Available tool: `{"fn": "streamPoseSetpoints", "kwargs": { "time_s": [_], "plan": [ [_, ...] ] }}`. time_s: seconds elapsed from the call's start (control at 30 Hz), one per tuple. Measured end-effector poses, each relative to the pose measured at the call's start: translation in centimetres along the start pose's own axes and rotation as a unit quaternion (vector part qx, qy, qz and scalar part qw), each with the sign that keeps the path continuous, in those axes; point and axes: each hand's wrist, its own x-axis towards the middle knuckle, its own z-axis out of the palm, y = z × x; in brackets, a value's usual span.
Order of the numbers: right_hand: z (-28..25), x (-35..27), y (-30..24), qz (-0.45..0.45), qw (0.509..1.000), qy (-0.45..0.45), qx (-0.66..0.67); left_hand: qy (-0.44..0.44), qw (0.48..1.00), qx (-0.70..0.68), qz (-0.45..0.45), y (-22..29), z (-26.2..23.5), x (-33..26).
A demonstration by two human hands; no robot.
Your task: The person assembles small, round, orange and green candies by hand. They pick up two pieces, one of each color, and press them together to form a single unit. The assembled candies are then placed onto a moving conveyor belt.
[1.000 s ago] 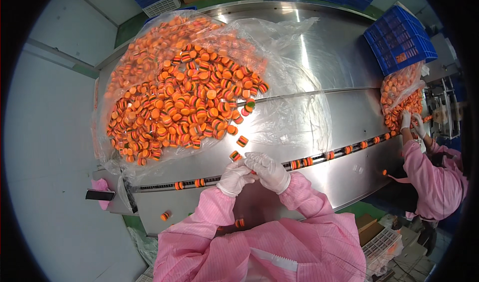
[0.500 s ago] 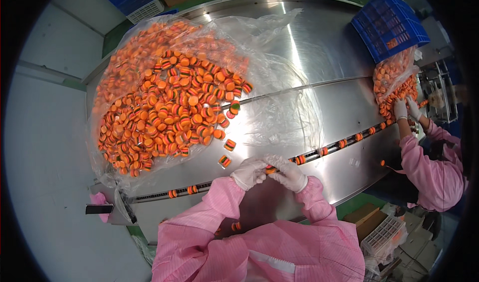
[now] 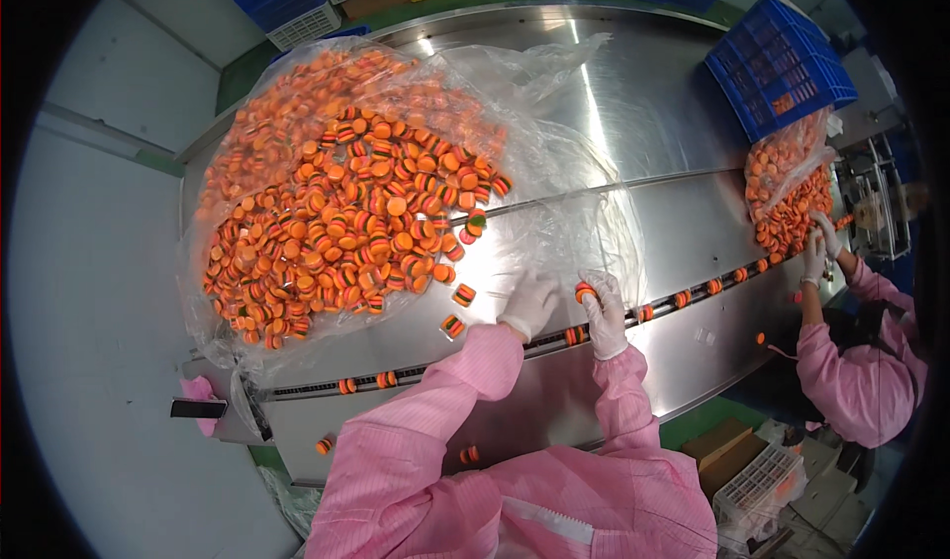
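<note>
White gloves cover both hands I follow over the head feed. Near the centre of the frame, the right hand (image 3: 606, 320) pinches a striped orange candy (image 3: 586, 292) between curled fingertips, raised toward the left. Just beside it, the left hand (image 3: 531, 302) reaches over the metal surface (image 3: 663, 114), fingers loosely extended; blur keeps me from telling whether it holds anything. I see two loose candies (image 3: 457, 310) left of that hand. Candies sit spaced along the slotted track (image 3: 307, 391), which runs from lower left toward the right. Left of centre, I have a big candy pile (image 3: 336, 223) partly under clear plastic sheeting (image 3: 599, 228). At upper right, a blue crate (image 3: 782, 64) stands tilted.
</note>
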Motion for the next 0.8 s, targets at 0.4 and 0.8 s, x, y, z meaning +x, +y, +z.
{"fn": "streamPoseSetpoints", "kwargs": {
  "time_s": [0.4, 0.8],
  "plan": [
    [4.9, -1.2, -6.5, -0.142, 0.92, -0.363, -0.041, -0.045, 0.904, -0.314, -0.286, 4.5, -6.8, -10.1],
    [12.1, -8.4, -7.0, -0.099, 0.944, -0.31, -0.054, 0.066, 0.881, -0.372, -0.284, 1.4, -7.5, -16.7]
  ]
}}
